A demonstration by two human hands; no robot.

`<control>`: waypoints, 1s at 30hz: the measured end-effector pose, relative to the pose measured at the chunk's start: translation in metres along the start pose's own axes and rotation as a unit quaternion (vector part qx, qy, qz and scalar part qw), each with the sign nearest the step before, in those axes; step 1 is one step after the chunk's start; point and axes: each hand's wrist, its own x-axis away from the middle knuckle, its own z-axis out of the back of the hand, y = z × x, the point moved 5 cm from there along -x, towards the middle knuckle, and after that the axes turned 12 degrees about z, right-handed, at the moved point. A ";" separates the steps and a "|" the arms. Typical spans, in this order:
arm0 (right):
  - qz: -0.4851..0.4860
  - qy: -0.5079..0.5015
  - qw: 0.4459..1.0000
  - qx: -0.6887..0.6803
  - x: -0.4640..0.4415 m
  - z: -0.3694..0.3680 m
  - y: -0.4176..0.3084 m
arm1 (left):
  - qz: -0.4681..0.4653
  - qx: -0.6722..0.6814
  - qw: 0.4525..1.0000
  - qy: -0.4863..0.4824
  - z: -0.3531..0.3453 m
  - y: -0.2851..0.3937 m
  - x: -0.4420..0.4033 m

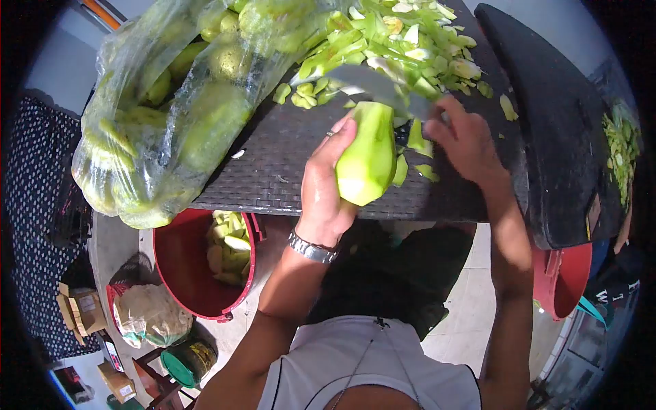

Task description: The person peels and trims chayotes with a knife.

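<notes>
My left hand [326, 179], with a metal watch on its wrist, is wrapped round a peeled green papaya [367, 160] just above the table's near edge. The papaya is pale, smooth and faceted, its cut top pointing away from me. In my right hand [467, 140] is a knife [372, 83], slightly blurred. Its wide blade reaches left, just beyond the papaya's top; the fingers cover its handle. A heap of green peelings [403, 51] lies behind the blade, and a few strips rest beside the papaya.
A clear plastic bag [164, 109] full of unpeeled green fruit covers the left of the dark woven table [273, 184]. Below stands a red bucket [188, 273] with peeled pieces. On the right are a black tabletop [547, 123] and another red bucket [570, 277].
</notes>
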 end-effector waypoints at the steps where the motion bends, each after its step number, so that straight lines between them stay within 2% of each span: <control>1: -0.053 0.013 0.998 -0.025 -0.001 0.005 0.009 | -0.008 0.004 1.000 -0.001 0.001 0.001 0.000; 2: -0.106 0.025 0.993 -0.049 0.000 0.009 0.015 | -0.005 0.013 1.000 -0.004 0.001 0.001 -0.001; 5: -0.037 -0.007 0.993 -0.112 0.004 0.005 -0.041 | 0.026 0.046 0.998 -0.021 -0.001 0.001 -0.004; 8: 0.028 -0.103 0.991 -0.086 0.011 -0.010 -0.078 | -0.030 0.079 0.996 0.011 0.010 -0.016 -0.020; 11: 0.049 -0.125 0.990 -0.046 0.010 -0.011 -0.081 | -0.030 0.052 0.998 -0.003 0.012 -0.018 -0.018; 14: 0.113 -0.082 0.990 0.012 0.008 -0.008 -0.067 | -0.022 0.009 1.000 -0.003 0.015 -0.019 -0.008; 15: 0.111 -0.056 0.991 0.039 0.005 -0.003 -0.053 | -0.017 -0.005 1.000 -0.002 0.016 -0.020 -0.005; 18: 0.017 0.007 0.993 0.115 0.001 0.012 -0.009 | -0.004 -0.001 1.000 0.003 -0.006 -0.007 0.007; 21: -0.066 0.041 0.996 -0.039 0.002 0.002 -0.007 | 0.012 0.010 1.000 -0.022 -0.005 -0.004 0.006; 23: -0.039 -0.020 0.989 -0.138 0.007 -0.006 -0.036 | 0.002 0.029 1.000 -0.003 0.001 -0.007 0.001; 25: 0.000 -0.109 0.988 -0.113 0.011 -0.007 -0.073 | -0.013 0.043 0.999 -0.007 0.011 -0.013 -0.009; 28: 0.088 -0.079 0.991 -0.061 0.012 -0.013 -0.081 | -0.039 0.053 0.998 -0.014 0.008 -0.012 -0.007; 29: 0.076 -0.089 0.992 -0.040 0.010 -0.013 -0.072 | -0.049 0.059 0.997 -0.014 0.006 -0.012 -0.002; 30: 0.102 -0.058 0.993 -0.014 0.008 -0.011 -0.063 | -0.059 0.066 0.996 -0.013 0.005 -0.011 0.001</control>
